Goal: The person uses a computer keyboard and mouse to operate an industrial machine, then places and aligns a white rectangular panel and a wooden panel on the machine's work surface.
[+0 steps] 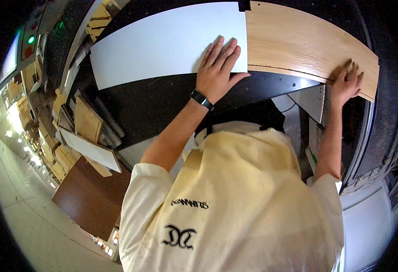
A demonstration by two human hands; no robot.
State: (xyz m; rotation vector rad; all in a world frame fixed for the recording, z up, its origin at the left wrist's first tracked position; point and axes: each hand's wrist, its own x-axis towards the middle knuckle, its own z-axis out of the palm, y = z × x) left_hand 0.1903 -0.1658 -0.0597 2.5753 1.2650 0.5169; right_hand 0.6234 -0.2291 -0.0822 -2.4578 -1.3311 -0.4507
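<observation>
A long white board point(162, 45) lies on the left part of the black work surface point(149, 99). End to end with it on the right is a light wood-grain board point(303, 38), with a groove along its near edge. My left hand point(219, 68), a dark watch on its wrist, rests flat on the white board near the seam, fingers stretched out and thumb spread past its edge. At the near right corner of the wood-grain board, my right hand point(346, 84) lies with fingers stretched over the top. Neither hand holds anything.
Wood offcuts point(87, 120) and a white strip point(90, 149) are piled at the left, above a brown panel point(94, 197). A green light point(31, 40) glows on a panel at the upper left. Metal rails point(362, 140) run down the right side.
</observation>
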